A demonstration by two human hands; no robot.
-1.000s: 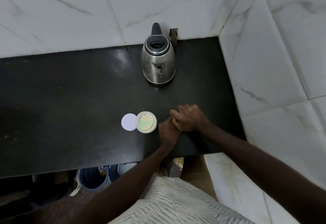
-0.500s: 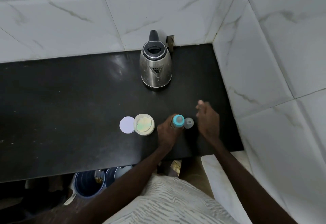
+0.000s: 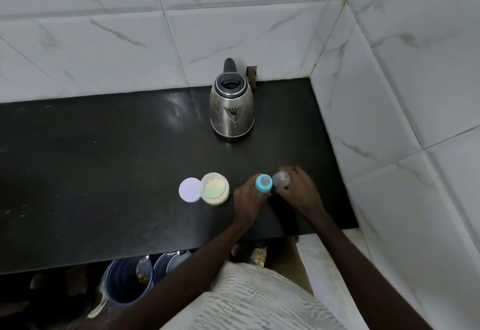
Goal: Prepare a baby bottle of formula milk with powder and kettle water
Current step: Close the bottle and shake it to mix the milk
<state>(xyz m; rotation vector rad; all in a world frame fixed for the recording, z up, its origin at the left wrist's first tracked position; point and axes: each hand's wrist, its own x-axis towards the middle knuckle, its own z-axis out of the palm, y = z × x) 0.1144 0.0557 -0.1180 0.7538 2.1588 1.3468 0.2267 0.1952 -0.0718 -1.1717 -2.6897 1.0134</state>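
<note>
A baby bottle (image 3: 263, 183) with a blue ring and a teat stands on the black counter (image 3: 104, 163) near the front edge. My left hand (image 3: 246, 199) grips its body from the left. Just right of the bottle is its clear dome cap (image 3: 281, 179). My right hand (image 3: 298, 189) has blurred fingers and thumb curled around the cap's sides. To the left, an open jar of pale formula powder (image 3: 214, 188) stands with its white lid (image 3: 189, 190) flat beside it. A steel kettle (image 3: 231, 107) with a black lid stands at the back by the wall.
White tiled walls close the counter at the back and on the right (image 3: 389, 122). Below the front edge are dark blue buckets (image 3: 124, 283) on the floor. The left stretch of the counter holds nothing I can see.
The clear cap came off the bottle and now sits just right of it. My right hand drew away to the right, then came back to the cap. My left hand kept its grip on the bottle.
</note>
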